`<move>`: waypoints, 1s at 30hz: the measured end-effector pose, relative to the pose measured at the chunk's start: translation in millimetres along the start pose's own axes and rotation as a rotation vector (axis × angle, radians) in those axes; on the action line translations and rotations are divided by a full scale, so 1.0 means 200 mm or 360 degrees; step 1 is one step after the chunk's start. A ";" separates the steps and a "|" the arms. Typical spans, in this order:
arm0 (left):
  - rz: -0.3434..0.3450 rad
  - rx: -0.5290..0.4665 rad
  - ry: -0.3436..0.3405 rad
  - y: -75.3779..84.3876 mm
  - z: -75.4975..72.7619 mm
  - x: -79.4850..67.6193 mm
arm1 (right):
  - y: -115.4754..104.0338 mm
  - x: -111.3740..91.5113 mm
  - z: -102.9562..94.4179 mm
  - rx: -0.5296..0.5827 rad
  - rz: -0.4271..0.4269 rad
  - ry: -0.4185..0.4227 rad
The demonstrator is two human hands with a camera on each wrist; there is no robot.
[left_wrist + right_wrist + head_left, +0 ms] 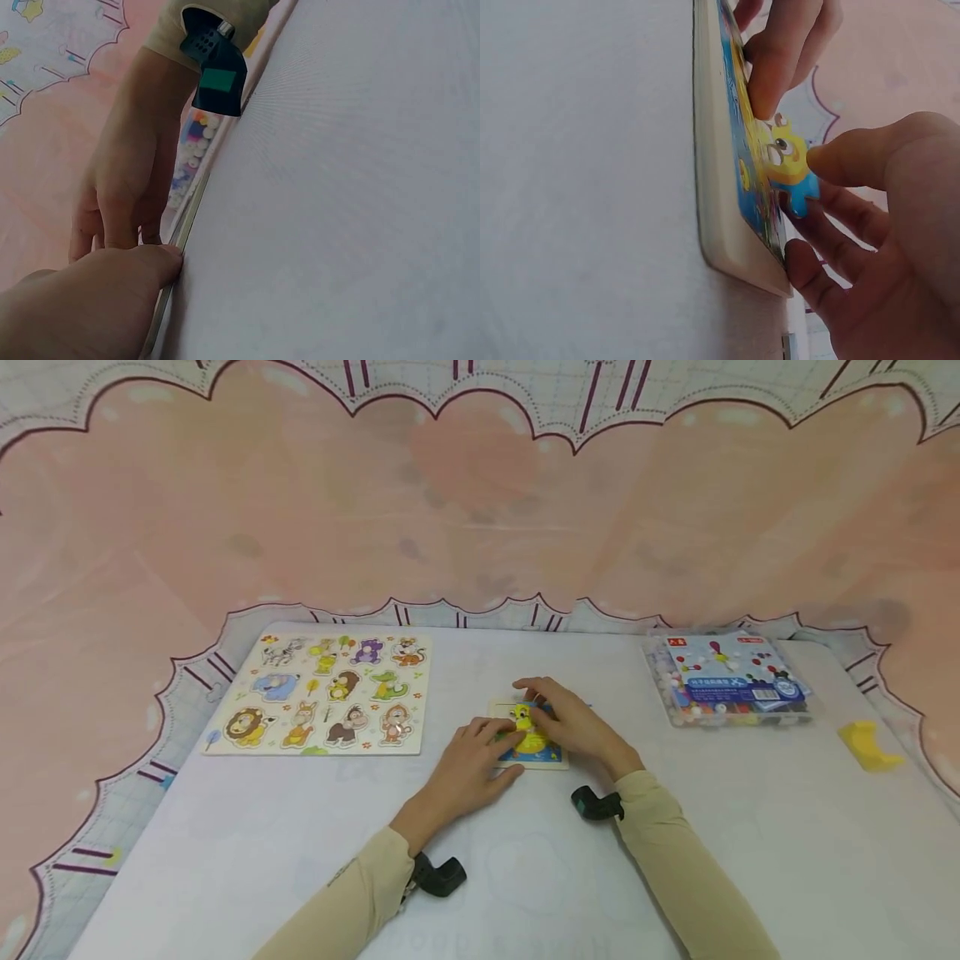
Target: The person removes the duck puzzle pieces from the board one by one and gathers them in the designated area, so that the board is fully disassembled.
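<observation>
A small jigsaw puzzle [551, 755] with a yellow animal on blue lies in a pale wooden tray [718, 225] at the middle of the table. My right hand [576, 720] is at its upper right. Between that hand's thumb and fingers, in the right wrist view, a puzzle piece [793, 174] with an eye on yellow and a blue tab stands tilted up from the picture. My left hand [468, 762] comes from the left, its fingertips resting on the puzzle. The left wrist view shows its thumb at the tray's edge; its other fingers are mostly hidden there.
A large animal picture board [315, 693] lies at the left. A clear plastic box [731, 681] of coloured beads with a printed label stands at the right. Beyond it, near the table's right edge, is a yellow curved piece [870, 747].
</observation>
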State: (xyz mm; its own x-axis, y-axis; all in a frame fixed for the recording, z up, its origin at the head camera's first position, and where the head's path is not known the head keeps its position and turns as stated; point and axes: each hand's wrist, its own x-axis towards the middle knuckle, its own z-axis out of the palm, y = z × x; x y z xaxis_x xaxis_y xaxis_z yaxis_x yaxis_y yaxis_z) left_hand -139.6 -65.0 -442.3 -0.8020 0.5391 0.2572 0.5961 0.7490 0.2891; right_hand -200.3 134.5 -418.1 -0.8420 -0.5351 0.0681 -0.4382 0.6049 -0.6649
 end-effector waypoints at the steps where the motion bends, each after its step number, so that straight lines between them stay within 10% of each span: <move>1: -0.0002 -0.0009 0.0004 0.00 0.00 0.00 | 0.00 0.00 0.00 0.0022 0.0017 0.0010; 30: -0.0002 -0.0148 0.0056 0.00 0.00 0.00 | 0.11 -0.10 -0.17 0.0134 0.0355 0.0213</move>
State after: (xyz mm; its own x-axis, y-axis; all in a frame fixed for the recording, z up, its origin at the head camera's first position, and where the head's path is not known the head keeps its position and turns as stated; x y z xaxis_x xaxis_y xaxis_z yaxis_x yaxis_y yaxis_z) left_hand -139.0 -65.4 -443.2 -0.8019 0.5231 0.2886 0.5974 0.7099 0.3732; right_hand -204.9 178.9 -408.4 -0.9514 -0.3079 0.0072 -0.2142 0.6449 -0.7336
